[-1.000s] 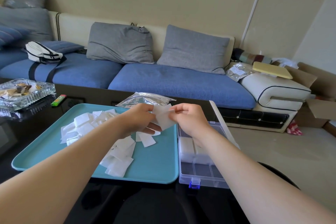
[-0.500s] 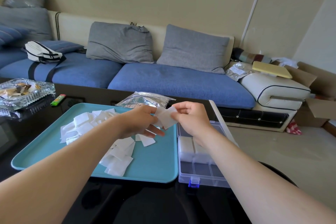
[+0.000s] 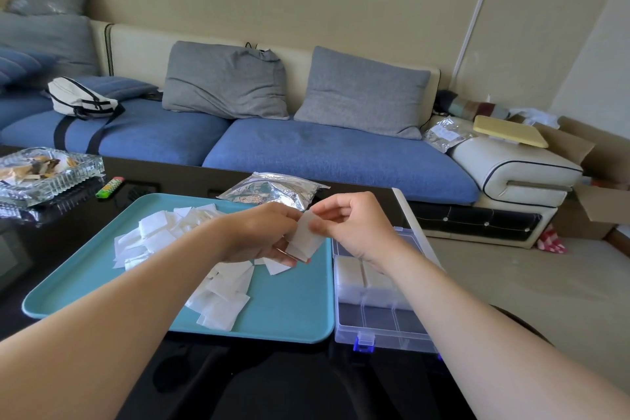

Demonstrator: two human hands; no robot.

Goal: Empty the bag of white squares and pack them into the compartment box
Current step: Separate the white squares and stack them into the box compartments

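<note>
Loose white squares (image 3: 218,297) lie scattered over a teal tray (image 3: 293,314). A small stack of white squares (image 3: 304,239) is held above the tray's right side, gripped from below by my left hand (image 3: 262,235) and pinched at its top edge by my right hand (image 3: 354,228). The clear compartment box (image 3: 378,320) stands open just right of the tray; white squares fill its far compartments, and the near ones look bare. The silver foil bag (image 3: 272,191) lies flat behind the tray.
A glass dish (image 3: 44,174) and a green lighter (image 3: 109,187) sit at the table's far left. The box lid (image 3: 409,215) stands raised behind my right hand. A blue sofa runs along the far side of the black table.
Both hands have dropped slightly and the stack has turned more upright; my right fingers have shifted to pinch its top edge.
</note>
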